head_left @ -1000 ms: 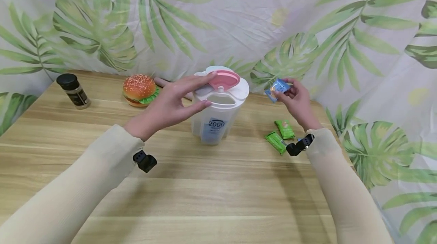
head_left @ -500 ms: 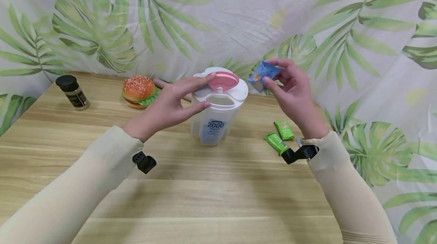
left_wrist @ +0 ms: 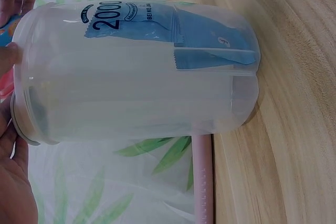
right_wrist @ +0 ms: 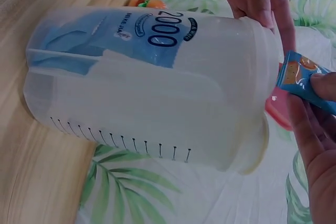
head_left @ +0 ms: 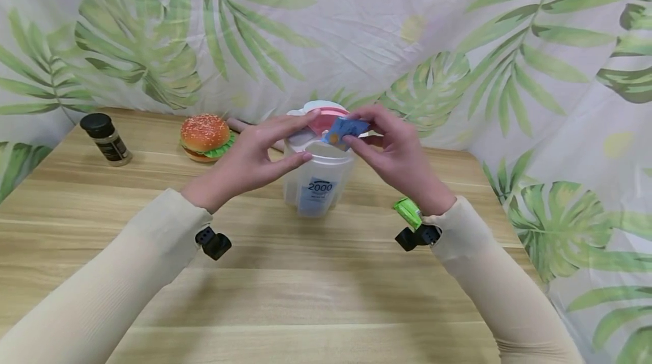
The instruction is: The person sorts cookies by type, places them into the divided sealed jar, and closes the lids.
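A clear plastic storage container (head_left: 318, 183) with a white top stands on the table, its pink flap (head_left: 322, 120) raised. My left hand (head_left: 249, 151) grips the container's top from the left, thumb on the front rim and a finger against the flap. Between thumb and fingers, my right hand (head_left: 394, 146) pinches a small blue snack packet (head_left: 342, 131) just above the lid's opening. The right wrist view shows this snack packet (right_wrist: 298, 74) tilted beside the top. Blue packets (left_wrist: 210, 40) lie inside the container, seen through its wall.
A green snack packet (head_left: 407, 211) lies by the right wrist, partly hidden. Farther left are a toy hamburger (head_left: 206, 136) and a black-capped seasoning jar (head_left: 107, 138). A pink rod-like thing (left_wrist: 203, 182) lies behind the container, near the leaf-print curtain (head_left: 265, 24).
My right hand has carried the blue snack packet leftward, from right of the container to over its opening. The left hand has kept its place on the top.
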### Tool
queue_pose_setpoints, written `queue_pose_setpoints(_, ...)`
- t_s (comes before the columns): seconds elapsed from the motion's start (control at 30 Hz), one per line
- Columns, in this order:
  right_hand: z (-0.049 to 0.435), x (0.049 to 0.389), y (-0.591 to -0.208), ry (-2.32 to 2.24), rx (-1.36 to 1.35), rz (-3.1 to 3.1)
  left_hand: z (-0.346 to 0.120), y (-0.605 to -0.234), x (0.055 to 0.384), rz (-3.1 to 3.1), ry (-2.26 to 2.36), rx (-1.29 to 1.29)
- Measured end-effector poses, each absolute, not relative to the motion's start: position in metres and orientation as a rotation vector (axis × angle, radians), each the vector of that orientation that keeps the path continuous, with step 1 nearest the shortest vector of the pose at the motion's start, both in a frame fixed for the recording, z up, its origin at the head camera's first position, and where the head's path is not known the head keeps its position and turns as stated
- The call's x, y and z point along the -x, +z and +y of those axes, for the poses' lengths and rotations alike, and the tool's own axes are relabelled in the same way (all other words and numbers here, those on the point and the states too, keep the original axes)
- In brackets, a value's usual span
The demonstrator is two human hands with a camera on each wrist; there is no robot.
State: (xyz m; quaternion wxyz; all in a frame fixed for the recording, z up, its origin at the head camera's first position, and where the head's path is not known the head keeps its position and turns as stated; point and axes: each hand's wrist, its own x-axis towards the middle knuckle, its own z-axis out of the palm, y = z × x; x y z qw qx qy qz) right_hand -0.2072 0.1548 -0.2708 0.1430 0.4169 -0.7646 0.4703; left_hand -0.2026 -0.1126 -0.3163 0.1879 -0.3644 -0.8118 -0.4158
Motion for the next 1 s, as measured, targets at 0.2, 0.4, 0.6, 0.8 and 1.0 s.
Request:
queue_pose_setpoints(0.2, 0.1497, 0.2016, -0.2769, 1.165, -1.263, -2.274, -0.1136, -0.3158, 0.2016, -2.278, -1.154, 1.038)
queue_pose_setpoints(0.4, 0.1523, 0.1987, -0.2784, 1.067, -1.280, -2.261, -0.1094, -0.3145, 0.2029, -2.273, -1.153, 1.055)
queue_pose_setpoints(0.6, 0.1543, 0.1988, -0.2787, 0.989, -1.325, -2.278, -0.1095, -0.3152, 0.2026, -2.268, -1.174, 1.038)
queue_pose_setpoints(0.8, 0.1556, 0.2016, -0.2789, 0.890, -1.380, -2.314, -0.1108, -0.3146, 0.2023, -2.278, -1.166, 1.032)
queue_pose_setpoints(1.0, 0.1536, 0.2022, -0.2802, 0.728, -1.453, -2.319, -0.1115, -0.3148, 0.2031, -2.280, -1.158, 1.033)
